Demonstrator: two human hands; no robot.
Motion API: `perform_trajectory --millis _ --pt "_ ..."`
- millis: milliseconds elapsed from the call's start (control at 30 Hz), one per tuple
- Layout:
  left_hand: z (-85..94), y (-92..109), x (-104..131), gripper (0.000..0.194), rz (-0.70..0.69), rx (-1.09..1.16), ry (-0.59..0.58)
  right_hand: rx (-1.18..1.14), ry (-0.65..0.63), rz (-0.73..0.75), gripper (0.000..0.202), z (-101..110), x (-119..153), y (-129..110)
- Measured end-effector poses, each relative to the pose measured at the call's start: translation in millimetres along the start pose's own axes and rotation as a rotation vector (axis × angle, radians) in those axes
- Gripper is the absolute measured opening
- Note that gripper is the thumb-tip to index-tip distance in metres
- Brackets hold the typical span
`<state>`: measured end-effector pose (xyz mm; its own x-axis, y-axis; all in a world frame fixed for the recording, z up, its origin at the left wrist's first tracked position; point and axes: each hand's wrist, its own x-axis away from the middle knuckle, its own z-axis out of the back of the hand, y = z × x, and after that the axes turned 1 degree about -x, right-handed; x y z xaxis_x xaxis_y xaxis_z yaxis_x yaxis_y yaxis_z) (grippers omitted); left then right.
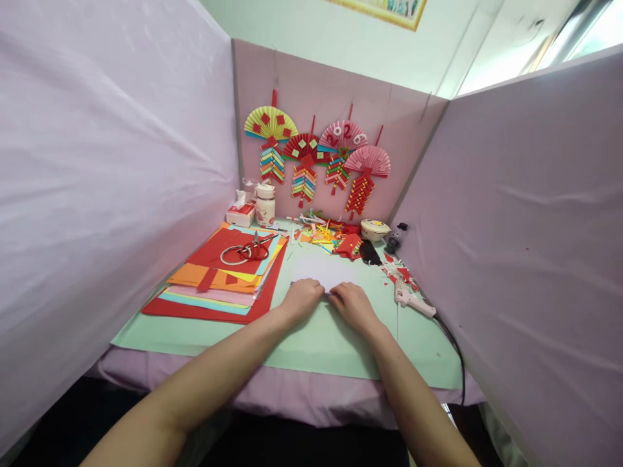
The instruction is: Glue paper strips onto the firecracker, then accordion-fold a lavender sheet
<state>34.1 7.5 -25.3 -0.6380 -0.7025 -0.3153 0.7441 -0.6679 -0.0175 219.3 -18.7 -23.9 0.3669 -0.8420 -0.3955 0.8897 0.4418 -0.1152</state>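
A pale lilac sheet of paper (324,271) lies on the mint-green table cover in front of me. My left hand (304,298) has its fingers closed on the near edge of the sheet. Close beside it, my right hand (351,303) pinches the same edge, with a small gap between the two hands. The near edge looks slightly raised or folded under my fingers, though the fingertips partly hide it.
Left lies a stack of coloured paper (214,295) with red-handled scissors (256,248) on top. A glue gun (413,301) with a cord rests right. Behind are paper scraps (324,235), a cup (265,206), a tissue box (241,214) and a lidded bowl (374,229). Paper fan decorations (304,149) hang behind.
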Motion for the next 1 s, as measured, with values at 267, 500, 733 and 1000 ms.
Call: perform_trajectory --millis 267,500,733,1000 --pt "3.8 -6.6 8.5 0.019 0.079 0.009 0.145 0.074 0.188 0.089 0.015 -13.3 -19.9 -20.4" --pt "-0.8 -4.4 7.4 0.014 0.038 -0.006 0.153 0.128 0.313 0.077 0.02 -26.0 -10.9 -20.2" --pt "2.6 -9.1 7.9 0.015 0.069 -0.024 0.154 0.124 0.282 -0.022 0.027 -25.9 -10.8 -23.4" --pt "9.2 -13.3 6.0 0.015 0.101 0.031 0.111 0.125 0.277 -0.068 0.026 -23.2 -9.7 -18.2"
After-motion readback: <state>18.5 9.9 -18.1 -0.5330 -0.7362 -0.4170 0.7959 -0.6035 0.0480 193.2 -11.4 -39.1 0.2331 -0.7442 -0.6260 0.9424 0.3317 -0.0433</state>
